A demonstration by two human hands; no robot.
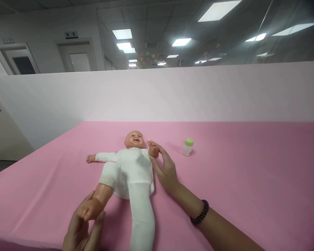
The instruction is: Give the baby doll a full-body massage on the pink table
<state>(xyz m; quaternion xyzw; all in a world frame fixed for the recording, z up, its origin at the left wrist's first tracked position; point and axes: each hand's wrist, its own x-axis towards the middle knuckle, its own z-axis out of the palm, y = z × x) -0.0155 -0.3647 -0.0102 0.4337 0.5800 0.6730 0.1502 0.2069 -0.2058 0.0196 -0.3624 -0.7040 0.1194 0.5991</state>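
Observation:
A baby doll [131, 167] in a white suit lies on its back on the pink surface [251, 181], head pointing away from me. My left hand [81, 230] is at the near edge, its fingers closed around the doll's bare foot [87, 210]. My right hand [166, 169] rests beside the doll's torso and pinches the doll's raised arm at the wrist, just under its small hand [153, 148]. The doll's other arm lies stretched out to the left. A dark hair tie [200, 213] circles my right wrist.
A small baby bottle [187, 147] with a green cap stands upright on the pink surface, right of the doll's head. A pale partition wall [172, 94] rises behind the surface. Doors and ceiling lights show beyond it.

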